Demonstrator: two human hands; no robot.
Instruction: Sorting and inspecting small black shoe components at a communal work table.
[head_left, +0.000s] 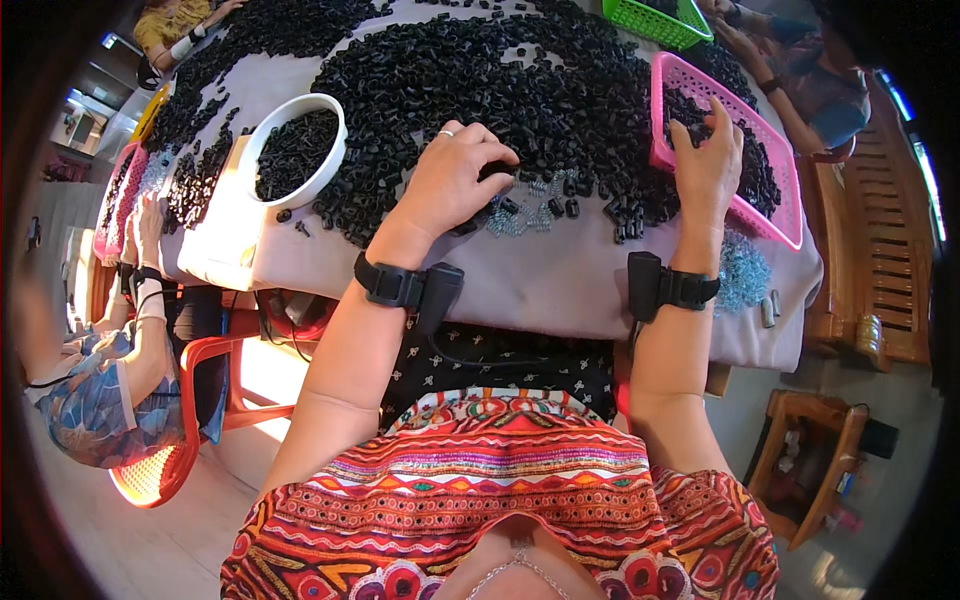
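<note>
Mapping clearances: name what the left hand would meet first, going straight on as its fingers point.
The left hand would likely meet the heap of small black parts to its right, though the hand's height over them is unclear.

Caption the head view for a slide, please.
Left hand at a pile of black parts, right hand at a pink basket.

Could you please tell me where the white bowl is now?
In the head view, the white bowl stands left of the left hand, beside the heap of black parts.
</note>
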